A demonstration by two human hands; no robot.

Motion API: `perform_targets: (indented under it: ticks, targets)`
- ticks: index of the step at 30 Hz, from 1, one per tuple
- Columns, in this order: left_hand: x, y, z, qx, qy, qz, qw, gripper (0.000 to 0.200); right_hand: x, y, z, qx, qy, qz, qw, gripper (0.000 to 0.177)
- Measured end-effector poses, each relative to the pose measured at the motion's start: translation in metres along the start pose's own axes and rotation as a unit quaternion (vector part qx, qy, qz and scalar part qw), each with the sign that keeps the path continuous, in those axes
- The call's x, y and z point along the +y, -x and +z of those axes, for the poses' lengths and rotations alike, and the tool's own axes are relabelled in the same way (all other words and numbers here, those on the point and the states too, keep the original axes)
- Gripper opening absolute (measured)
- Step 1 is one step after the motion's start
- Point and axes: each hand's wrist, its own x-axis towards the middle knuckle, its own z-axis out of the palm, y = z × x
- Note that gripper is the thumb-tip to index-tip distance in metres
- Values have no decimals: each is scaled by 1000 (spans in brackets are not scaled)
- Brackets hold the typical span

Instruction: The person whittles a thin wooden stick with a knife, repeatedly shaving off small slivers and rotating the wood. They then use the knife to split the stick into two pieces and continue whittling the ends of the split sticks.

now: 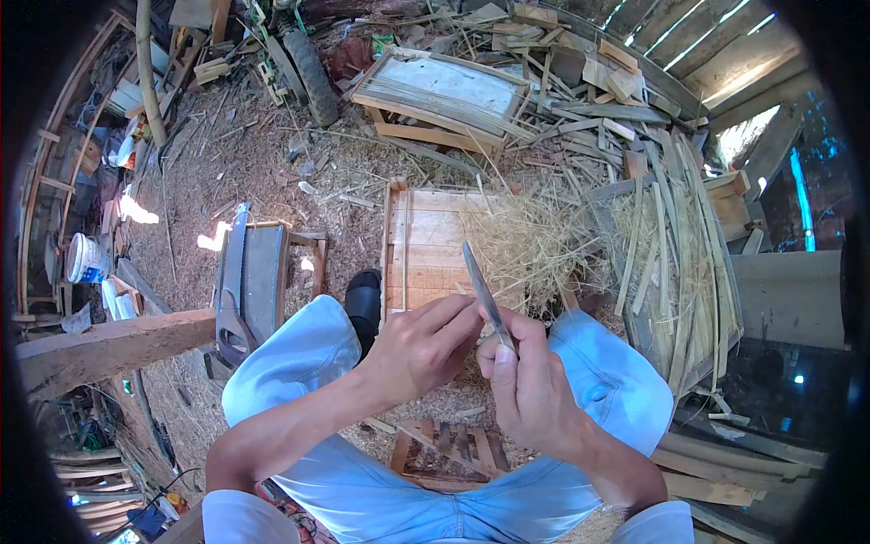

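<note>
My right hand (533, 376) is closed around a knife (481, 288), whose narrow grey blade points up and away from me. Most of the knife's handle is hidden in the grip. Close against the blade, my left hand (421, 349) has its fingers curled and pressed together. What lies between those fingers is hidden or too thin to name. Both hands are above my lap, over the near edge of a low wooden board (430, 240). A heap of thin pale wood shavings (548, 249) covers the board's right side.
To the left, a handsaw (233, 295) rests on a small dark-topped bench (265, 263). A wooden beam (118, 344) runs in from the left, near a white bucket (88, 258). Long wood strips (684, 272) pile up at right. A framed panel (444, 86) lies ahead among scraps.
</note>
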Motion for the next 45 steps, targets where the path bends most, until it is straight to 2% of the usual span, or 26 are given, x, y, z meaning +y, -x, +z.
perform_targets:
  ticks: [19,28,33,45]
  targets:
    - [0,-1,2,1,15,2,1000,47,1,-1,2,8,37,-16,999,28]
    - [3,-3,6,11,34,3,999,42,-5,0,4,13,62,17,998,25]
    - [4,-6,7,1,37,8,999,41,-7,0,10,67,81,28,994,24]
    - [3,-2,11,-3,40,12,999,48,-15,-3,5,42,88,76,992,22]
